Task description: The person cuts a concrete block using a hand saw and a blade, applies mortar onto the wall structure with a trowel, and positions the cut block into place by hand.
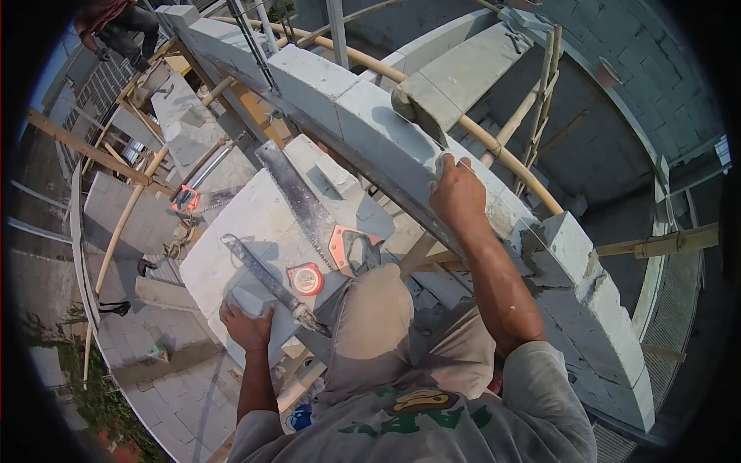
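Note:
On top of the curved block wall (370,106), my right hand (458,190) is closed around a small tool whose pointed metal blade (442,142) shows above the fingers. My left hand (248,322) rests with its fingers apart at the near left edge of a pale block surface (224,266). Beside that hand lies a long, flat, dusty bar (258,270). A red tape measure (306,279) sits right of the bar. Farther right is a handsaw (297,189) with an orange and black handle, near my knee.
Bamboo poles (494,147) cross behind the wall, near a mortar-covered board (463,73). A second orange-handled saw (185,198) lies to the left. Another person (120,31) is at the upper left. Loose blocks (181,127) stand on the scaffold, and open drops show beyond the wall.

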`<state>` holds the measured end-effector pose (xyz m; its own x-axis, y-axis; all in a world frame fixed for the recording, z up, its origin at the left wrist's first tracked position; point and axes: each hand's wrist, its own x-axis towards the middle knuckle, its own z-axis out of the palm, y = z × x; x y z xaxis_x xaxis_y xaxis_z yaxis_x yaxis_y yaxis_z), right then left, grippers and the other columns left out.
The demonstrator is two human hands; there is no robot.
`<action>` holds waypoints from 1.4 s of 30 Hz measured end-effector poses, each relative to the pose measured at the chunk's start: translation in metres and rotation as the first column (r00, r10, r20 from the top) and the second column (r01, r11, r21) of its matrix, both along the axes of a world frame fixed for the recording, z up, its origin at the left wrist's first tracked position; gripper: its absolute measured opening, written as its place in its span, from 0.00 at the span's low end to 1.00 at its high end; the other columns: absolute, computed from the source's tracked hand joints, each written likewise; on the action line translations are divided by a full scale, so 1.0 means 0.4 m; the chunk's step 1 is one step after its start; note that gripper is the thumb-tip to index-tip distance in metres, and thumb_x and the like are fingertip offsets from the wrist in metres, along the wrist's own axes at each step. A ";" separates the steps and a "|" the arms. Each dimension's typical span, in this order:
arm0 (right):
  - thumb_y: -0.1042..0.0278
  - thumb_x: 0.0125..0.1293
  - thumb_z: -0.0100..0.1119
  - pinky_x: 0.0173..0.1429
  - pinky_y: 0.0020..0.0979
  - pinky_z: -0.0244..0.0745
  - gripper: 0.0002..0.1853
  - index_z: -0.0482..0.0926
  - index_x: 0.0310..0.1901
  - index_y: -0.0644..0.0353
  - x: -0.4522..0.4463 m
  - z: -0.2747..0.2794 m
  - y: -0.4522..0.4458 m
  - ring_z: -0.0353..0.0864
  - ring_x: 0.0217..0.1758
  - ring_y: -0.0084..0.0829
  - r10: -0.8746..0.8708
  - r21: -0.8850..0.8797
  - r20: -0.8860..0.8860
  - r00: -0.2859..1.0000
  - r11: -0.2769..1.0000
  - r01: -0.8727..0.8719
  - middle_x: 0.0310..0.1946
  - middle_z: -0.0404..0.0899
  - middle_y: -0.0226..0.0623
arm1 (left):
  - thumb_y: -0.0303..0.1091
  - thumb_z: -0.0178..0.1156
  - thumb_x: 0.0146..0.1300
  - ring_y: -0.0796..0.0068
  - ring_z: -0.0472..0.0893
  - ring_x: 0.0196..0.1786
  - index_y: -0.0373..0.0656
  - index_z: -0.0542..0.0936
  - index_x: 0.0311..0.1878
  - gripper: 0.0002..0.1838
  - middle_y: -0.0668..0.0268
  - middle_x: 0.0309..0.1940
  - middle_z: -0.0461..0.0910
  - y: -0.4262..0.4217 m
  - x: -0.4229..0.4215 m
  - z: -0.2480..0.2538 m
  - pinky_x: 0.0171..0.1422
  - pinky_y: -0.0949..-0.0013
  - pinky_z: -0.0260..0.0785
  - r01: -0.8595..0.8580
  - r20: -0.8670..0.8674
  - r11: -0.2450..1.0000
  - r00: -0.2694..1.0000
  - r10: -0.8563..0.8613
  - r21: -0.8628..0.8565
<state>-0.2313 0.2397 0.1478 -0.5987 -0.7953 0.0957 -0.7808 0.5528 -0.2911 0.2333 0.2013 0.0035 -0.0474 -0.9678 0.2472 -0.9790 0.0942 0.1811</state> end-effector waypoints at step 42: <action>0.61 0.65 0.58 0.23 0.27 0.76 0.19 0.69 0.52 0.65 0.115 -0.167 0.226 0.77 0.22 0.29 0.609 -0.278 0.705 -0.364 0.709 0.648 0.32 0.75 0.41 | 0.55 0.78 0.39 0.48 0.64 0.68 0.41 0.66 0.68 0.54 0.50 0.64 0.66 0.004 -0.009 0.021 0.70 0.51 0.62 -0.038 0.007 0.999 0.999 0.037 0.012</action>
<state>-0.1852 0.3303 0.0811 -0.3619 -0.8941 -0.2638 0.8370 -0.1871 -0.5142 0.2299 0.2030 0.0118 -0.0126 -0.9718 0.2354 -0.9829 0.0552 0.1754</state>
